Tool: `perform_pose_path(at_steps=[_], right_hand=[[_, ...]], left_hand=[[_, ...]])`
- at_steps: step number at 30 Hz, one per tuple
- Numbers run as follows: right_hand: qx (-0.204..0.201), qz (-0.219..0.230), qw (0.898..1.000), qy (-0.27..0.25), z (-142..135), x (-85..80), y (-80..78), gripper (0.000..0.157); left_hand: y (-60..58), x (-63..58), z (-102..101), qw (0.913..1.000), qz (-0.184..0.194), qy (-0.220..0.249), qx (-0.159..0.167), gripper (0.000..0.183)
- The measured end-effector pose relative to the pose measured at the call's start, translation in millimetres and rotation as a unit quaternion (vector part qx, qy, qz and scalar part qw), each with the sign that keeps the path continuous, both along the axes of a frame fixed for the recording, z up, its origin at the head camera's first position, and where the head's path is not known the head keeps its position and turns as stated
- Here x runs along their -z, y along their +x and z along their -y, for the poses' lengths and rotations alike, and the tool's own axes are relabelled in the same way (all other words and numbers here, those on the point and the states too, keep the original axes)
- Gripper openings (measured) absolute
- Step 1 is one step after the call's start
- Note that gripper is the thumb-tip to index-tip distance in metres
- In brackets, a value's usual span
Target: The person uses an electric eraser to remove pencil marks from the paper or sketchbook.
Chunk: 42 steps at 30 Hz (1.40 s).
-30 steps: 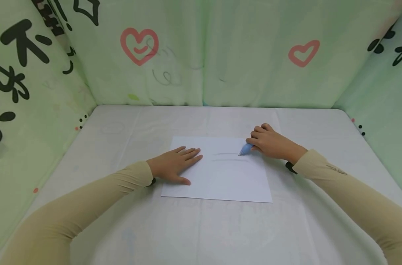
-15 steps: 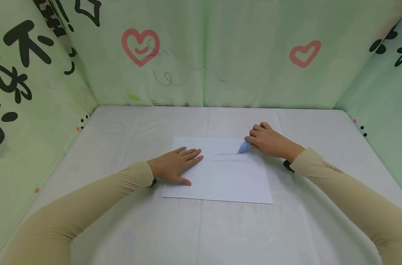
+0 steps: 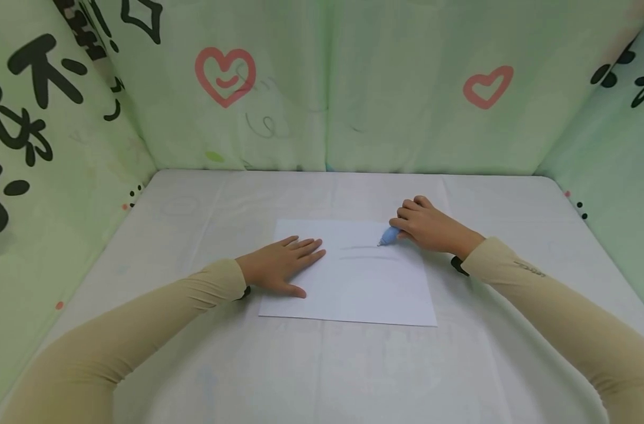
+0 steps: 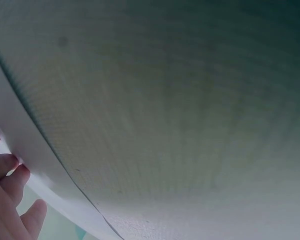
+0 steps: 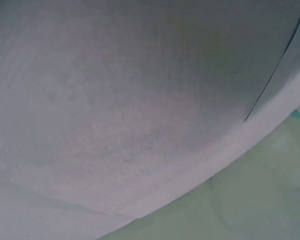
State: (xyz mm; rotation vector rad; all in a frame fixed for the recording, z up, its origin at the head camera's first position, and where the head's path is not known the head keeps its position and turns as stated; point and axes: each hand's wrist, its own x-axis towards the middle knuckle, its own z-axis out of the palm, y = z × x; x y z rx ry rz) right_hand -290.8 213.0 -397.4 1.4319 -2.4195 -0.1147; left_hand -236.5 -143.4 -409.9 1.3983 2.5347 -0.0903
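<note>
A white sheet of paper (image 3: 348, 294) lies on the cloth-covered table with two faint grey lines (image 3: 369, 257) on it. My left hand (image 3: 281, 265) rests palm down over its left part, fingers spread. In the left wrist view, the fingertips of that left hand (image 4: 12, 190) appear at the lower left, near the paper's edge. At the paper's upper right, my right hand (image 3: 428, 225) grips a blue, bulb-shaped correction pen (image 3: 390, 235), tilted, with its narrow tip at the upper line. The fingers cover the pen's rear part. The right wrist view does not show the right hand.
A white cloth (image 3: 205, 353) covers the table. Green printed curtains (image 3: 385, 88) with hearts and black characters enclose its back and both sides. A dark band (image 3: 459, 265) sits at the right wrist.
My right hand has shifted slightly left with the correction pen, its tip moving along the upper line. The left hand stays in place on the paper.
</note>
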Motion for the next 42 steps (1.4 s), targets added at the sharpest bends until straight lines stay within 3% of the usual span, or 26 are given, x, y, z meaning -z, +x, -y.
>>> perform_pose_path(at_steps=[10, 42], right_hand=[[0.012, -0.001, 1.000, 0.023, -5.8, 0.3, 2.8, 0.023], [0.007, 0.011, 1.000, 0.012, 0.9, -0.6, 0.9, 0.023]], left_hand=[[0.5, -0.1, 0.5, 1.0000, -0.004, -0.008, -0.002, 0.089], [-0.9, 1.3, 0.7, 1.0000, 0.000, -0.007, 0.000, 0.089]])
